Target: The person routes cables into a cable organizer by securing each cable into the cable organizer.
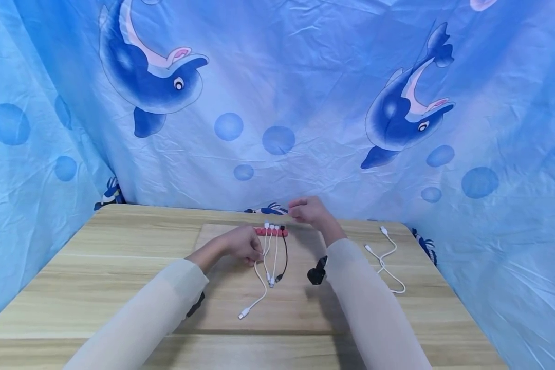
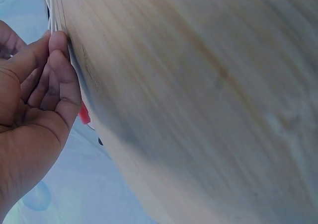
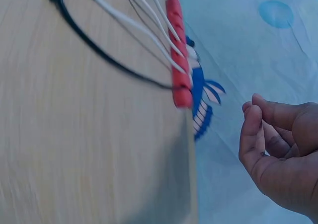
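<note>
A red slotted cable holder (image 1: 284, 233) lies near the table's back edge. Several white cables (image 1: 276, 252) and one black cable (image 1: 285, 254) run through its slots, their plugs toward the front. My left hand (image 1: 245, 245) is at the holder's left end and pinches a white cable (image 2: 51, 10) between thumb and fingers. The lower part of a white cable (image 1: 264, 290) trails forward from that hand to a plug. Beyond the holder's right end, my right hand (image 1: 309, 210) is raised in the air, fingers loosely bent; nothing shows between the fingertips (image 3: 254, 115).
Another white cable (image 1: 383, 267) lies loosely bent on the right side of the wooden table (image 1: 97, 267). Under the holder is a wooden board (image 1: 296, 313). A blue curtain (image 1: 305, 174) with dolphins hangs behind the table and at its sides.
</note>
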Motion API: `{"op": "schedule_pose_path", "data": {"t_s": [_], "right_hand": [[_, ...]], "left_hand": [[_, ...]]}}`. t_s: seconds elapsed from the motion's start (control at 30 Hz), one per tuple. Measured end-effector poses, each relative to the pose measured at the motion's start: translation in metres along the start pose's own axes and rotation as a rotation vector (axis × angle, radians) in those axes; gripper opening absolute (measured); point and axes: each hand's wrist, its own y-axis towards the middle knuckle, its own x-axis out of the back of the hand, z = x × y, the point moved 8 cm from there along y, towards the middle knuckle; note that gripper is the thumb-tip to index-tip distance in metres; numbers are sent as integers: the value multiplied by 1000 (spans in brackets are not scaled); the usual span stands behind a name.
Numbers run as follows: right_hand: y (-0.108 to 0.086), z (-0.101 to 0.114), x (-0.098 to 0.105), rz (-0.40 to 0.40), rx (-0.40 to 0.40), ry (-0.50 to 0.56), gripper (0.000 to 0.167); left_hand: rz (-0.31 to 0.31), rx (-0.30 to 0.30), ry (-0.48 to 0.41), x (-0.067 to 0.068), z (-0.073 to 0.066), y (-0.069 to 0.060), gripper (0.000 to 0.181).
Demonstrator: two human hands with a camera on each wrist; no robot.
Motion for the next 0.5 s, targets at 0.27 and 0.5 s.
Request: {"op": "schedule_pose_path", "data": {"t_s": [0.27, 0.5], "right_hand": [[-12, 0, 43, -80, -34, -13, 38], [-26, -3, 80, -159, 10, 18, 41]], "left_hand": [[2, 25, -27, 2, 2, 1, 12], [14, 55, -38, 1, 6, 1, 12]]}}
